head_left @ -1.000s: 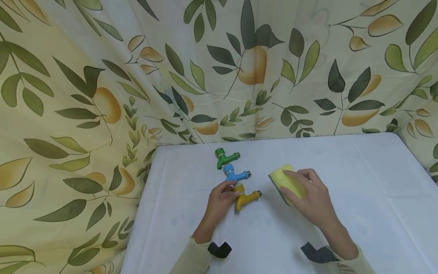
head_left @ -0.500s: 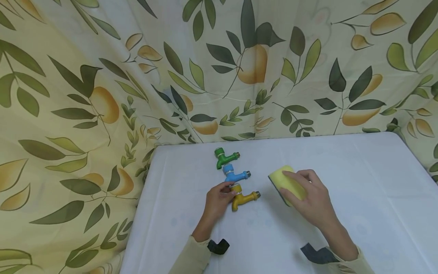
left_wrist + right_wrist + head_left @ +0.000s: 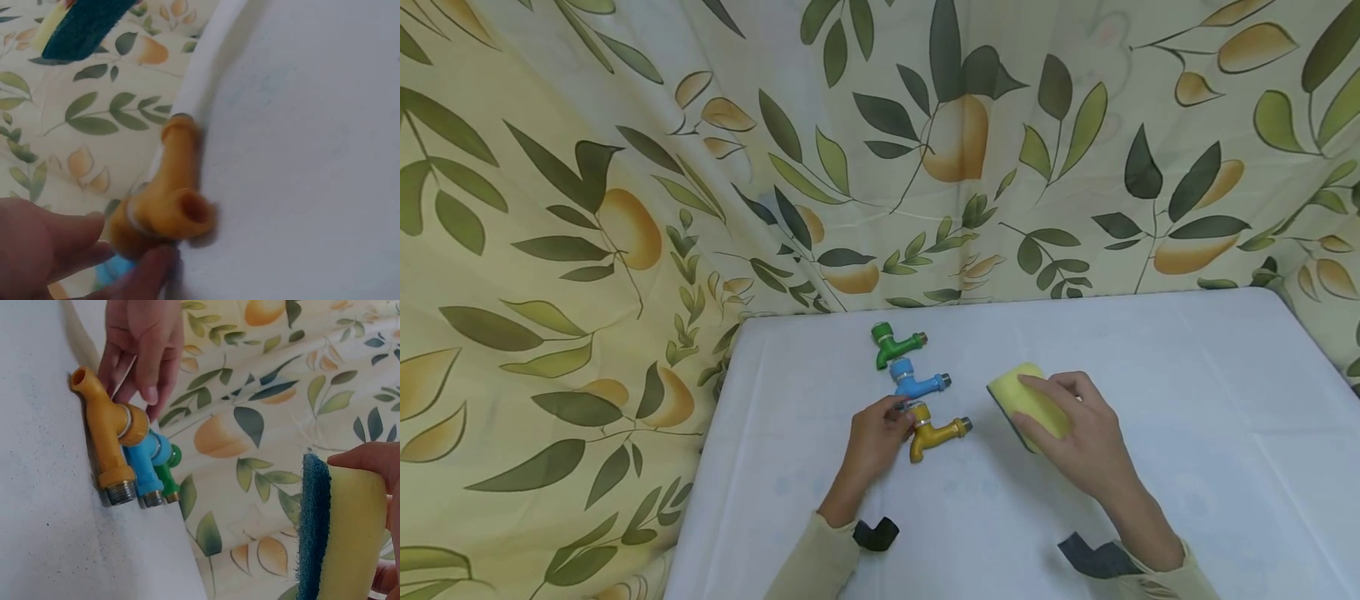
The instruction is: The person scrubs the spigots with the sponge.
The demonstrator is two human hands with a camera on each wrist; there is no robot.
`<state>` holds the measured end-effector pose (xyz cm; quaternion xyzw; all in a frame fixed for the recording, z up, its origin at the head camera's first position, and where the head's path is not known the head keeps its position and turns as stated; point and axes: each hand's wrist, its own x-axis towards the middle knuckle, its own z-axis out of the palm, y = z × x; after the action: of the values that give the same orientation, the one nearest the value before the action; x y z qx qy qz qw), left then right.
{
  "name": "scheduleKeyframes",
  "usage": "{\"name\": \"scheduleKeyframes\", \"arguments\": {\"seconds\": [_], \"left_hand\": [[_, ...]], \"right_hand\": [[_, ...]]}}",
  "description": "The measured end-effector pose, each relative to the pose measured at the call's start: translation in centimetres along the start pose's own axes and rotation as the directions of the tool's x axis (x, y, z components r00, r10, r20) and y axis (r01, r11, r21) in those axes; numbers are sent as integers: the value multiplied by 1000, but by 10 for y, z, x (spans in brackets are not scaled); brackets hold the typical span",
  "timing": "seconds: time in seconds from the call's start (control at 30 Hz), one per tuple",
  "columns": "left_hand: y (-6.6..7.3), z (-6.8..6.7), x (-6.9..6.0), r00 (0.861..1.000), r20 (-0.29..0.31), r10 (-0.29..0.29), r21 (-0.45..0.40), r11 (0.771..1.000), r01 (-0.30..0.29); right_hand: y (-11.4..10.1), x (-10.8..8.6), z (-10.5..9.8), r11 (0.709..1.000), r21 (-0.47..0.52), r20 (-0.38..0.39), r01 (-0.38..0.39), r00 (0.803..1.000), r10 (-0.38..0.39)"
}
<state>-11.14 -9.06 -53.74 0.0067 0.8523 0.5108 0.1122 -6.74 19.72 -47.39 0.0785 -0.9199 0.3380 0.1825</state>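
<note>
The yellow tap (image 3: 931, 437) lies nearest on the white table, below the blue tap (image 3: 917, 385) and the green tap (image 3: 895, 346). Beside the yellow tap's knob is my left hand (image 3: 874, 442), its fingers loosely bent. The left wrist view has fingertips close to the knob end of the yellow tap (image 3: 175, 175); whether they touch is unclear. A gap shows between thumb and knob in the right wrist view. My right hand (image 3: 1090, 437) grips a yellow sponge (image 3: 1036, 402) with a dark scouring side, raised right of the taps; its pad side (image 3: 312, 531) faces them.
The table (image 3: 1225, 417) is covered in white cloth. A leaf-and-fruit patterned curtain (image 3: 820, 175) hangs behind its far edge and along the left side. Dark bands sit at both wrists over light sleeves.
The yellow tap and my left hand have shifted slightly left since the earliest frame. My left fingers overlap the knob less. The right hand with the sponge has stayed nearly still.
</note>
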Motion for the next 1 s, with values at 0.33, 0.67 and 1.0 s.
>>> {"name": "scheduleKeyframes", "arguments": {"seconds": [0.33, 0.67, 1.0], "left_hand": [[8, -40, 27, 978, 41, 204, 520, 831, -195], [-4, -50, 64, 917, 317, 241, 634, 665, -394], [-16, -47, 75, 912, 318, 261, 664, 625, -410]], "right_hand": [[0, -1, -2, 1000, -8, -14, 11, 1000, -11], [0, -4, -3, 1000, -19, 1, -7, 1000, 7], [0, -6, -2, 1000, -21, 5, -21, 1000, 21]]}}
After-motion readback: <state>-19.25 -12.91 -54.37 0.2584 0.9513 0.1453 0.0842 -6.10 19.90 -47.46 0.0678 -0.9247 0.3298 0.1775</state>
